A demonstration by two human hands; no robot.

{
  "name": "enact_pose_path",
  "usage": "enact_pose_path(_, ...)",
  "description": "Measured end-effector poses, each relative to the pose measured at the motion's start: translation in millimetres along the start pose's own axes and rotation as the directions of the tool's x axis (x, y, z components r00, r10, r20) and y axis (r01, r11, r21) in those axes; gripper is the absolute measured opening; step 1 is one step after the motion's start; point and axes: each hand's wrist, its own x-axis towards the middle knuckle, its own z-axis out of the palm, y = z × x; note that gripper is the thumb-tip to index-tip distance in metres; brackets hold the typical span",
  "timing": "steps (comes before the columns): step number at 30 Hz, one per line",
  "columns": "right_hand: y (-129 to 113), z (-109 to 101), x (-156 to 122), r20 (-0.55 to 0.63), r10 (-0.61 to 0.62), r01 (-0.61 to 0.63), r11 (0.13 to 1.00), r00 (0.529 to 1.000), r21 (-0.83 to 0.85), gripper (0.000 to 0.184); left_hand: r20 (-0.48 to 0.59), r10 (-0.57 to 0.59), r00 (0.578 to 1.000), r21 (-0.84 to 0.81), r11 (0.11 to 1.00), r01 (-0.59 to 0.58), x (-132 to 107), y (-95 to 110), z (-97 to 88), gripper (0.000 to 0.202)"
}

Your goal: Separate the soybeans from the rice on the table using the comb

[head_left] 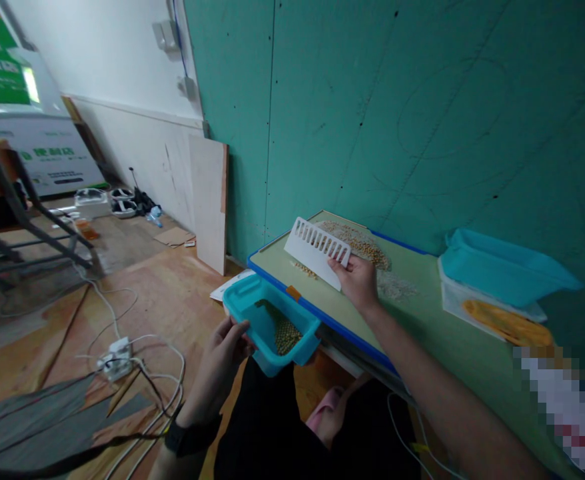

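My left hand [225,350] grips the near rim of a small teal bin [252,303] and holds it against the blue front edge of the table [317,313]. Green beans [282,332] lie inside the bin. On the tabletop, my right hand [358,280] is closed on a white slotted scraper board [316,251]. The board stands tilted on its edge beside a heap of yellow beans [362,245]. White grains [395,285] are spread just right of that hand.
A larger teal bin [502,267] lies on a white tray with an orange piece [507,323] at the table's right. A teal wall [422,113] backs the table. Cables and a power strip [115,357] lie on the wooden floor at left, near a leaning board [208,200].
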Motion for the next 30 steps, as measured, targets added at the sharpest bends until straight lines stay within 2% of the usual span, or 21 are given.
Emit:
enact_pose_path(7, -4, 3, 1, 0.013, -0.017, 0.018, 0.997, 1.000, -0.070, 0.021, 0.018, -0.040, 0.999, -0.015, 0.999, 0.040, 0, -6, 17.4, 0.027)
enact_pose_path(30, -9, 6, -5, 0.045, -0.010, 0.011, 1.000, 0.999, -0.027, 0.019, 0.016, -0.041, 0.999, -0.007, 0.999, 0.041, -1, -2, 21.9, 0.026)
